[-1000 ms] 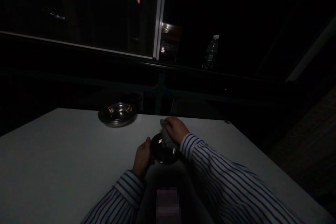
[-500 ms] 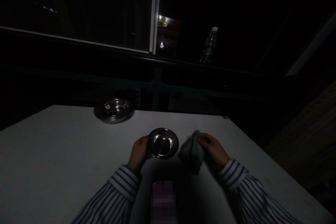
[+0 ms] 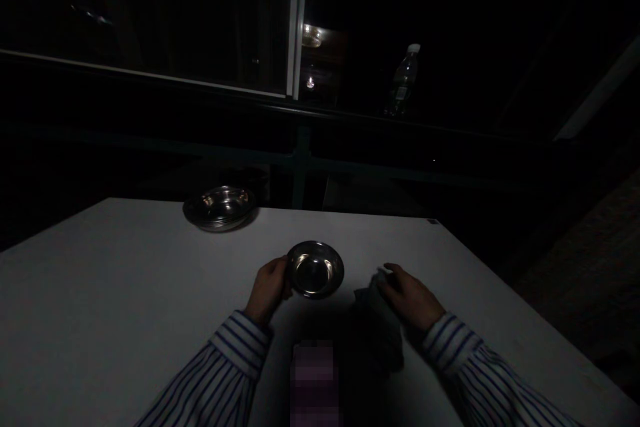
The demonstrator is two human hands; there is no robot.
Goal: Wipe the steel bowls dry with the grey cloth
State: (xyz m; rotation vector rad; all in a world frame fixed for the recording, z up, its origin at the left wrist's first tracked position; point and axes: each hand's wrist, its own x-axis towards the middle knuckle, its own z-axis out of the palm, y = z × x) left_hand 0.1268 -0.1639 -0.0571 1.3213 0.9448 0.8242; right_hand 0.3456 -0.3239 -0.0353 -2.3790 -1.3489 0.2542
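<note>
A shiny metal bowl (image 3: pixel 316 270) faces up, tilted slightly towards me, above the white table. Its left rim is pinched by my left hand (image 3: pixel 269 288), thumb on top. To the right of the bowl, apart from it, my right hand (image 3: pixel 411 297) grips a dark grey cloth (image 3: pixel 383 327) between thumb and fingers. The cloth hangs down in folds, and its lower end fades into shadow. Both of my sleeves are striped blue and white.
Several stacked metal dishes (image 3: pixel 219 208) stand at the back left of the white table (image 3: pixel 125 293). A plastic bottle (image 3: pixel 403 83) is on the dark ledge beyond, right of a window frame (image 3: pixel 296 27). A blurred pinkish patch (image 3: pixel 314 380) lies at the near edge.
My right hand has shifted slightly right and lower, and the cloth now hangs further down and farther from the bowl. My left hand still holds the bowl, almost unmoved.
</note>
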